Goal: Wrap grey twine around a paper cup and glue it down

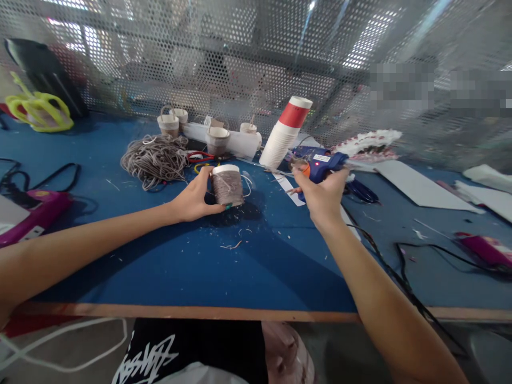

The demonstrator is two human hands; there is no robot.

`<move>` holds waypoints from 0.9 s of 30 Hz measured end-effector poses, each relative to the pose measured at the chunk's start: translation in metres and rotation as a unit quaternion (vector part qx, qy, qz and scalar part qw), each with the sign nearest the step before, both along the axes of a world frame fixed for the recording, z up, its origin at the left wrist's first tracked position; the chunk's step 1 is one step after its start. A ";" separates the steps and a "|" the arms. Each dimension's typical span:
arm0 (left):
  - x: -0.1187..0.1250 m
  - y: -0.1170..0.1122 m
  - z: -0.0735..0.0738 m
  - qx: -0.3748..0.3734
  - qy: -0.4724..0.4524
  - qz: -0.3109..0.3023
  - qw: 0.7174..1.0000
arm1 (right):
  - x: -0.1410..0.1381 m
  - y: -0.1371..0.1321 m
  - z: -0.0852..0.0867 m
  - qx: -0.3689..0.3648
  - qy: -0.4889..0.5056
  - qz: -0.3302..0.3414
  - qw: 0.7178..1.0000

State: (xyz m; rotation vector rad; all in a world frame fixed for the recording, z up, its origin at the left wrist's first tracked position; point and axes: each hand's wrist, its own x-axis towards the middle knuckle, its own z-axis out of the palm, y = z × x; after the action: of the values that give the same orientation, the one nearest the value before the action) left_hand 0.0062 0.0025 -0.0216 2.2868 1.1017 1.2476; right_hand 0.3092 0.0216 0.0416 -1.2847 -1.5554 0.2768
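Observation:
My left hand (198,197) grips a paper cup (228,185) wound with grey-brown cord, its white rim showing at the top. A white loop sticks out at the cup's right side. To the right, my right hand (326,197) is wrapped round a blue glue gun (318,164) with an orange trigger and a small red light. The gun's nozzle points left, apart from the cup. A tilted stack of paper cups (278,144), one with a red band, stands just behind the gun. A heap of grey cord (154,157) lies beyond my left hand.
Cord-wrapped little baskets (218,140) stand at the back by a perforated metal screen (224,64). Red-handled pliers (200,156) lie near the cord heap. White card (426,184), magenta tools (486,248) and black cables are on the right. A yellow basket (40,113) sits far left.

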 end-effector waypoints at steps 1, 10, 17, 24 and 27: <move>-0.001 -0.001 0.000 0.032 -0.015 0.000 0.999 | 0.000 0.000 0.000 0.002 0.009 -0.015 1.000; 0.002 -0.003 0.002 0.121 -0.066 -0.009 0.990 | -0.023 -0.021 0.017 -0.067 0.131 -0.001 0.989; 0.003 -0.004 0.008 0.143 -0.030 -0.025 0.989 | -0.037 -0.042 0.025 -0.107 0.169 0.167 0.965; 0.002 -0.008 0.011 0.157 0.023 -0.010 0.987 | -0.046 -0.053 0.016 -0.194 0.120 0.258 0.939; 0.003 -0.010 0.011 0.159 0.041 -0.009 0.986 | -0.047 -0.056 0.011 -0.207 0.089 0.261 0.939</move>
State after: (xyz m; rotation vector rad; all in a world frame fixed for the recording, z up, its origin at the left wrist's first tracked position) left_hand 0.0093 -0.0075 -0.0106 2.5939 0.9630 1.4216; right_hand 0.2619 -0.0340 0.0531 -1.0907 -1.7129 1.0777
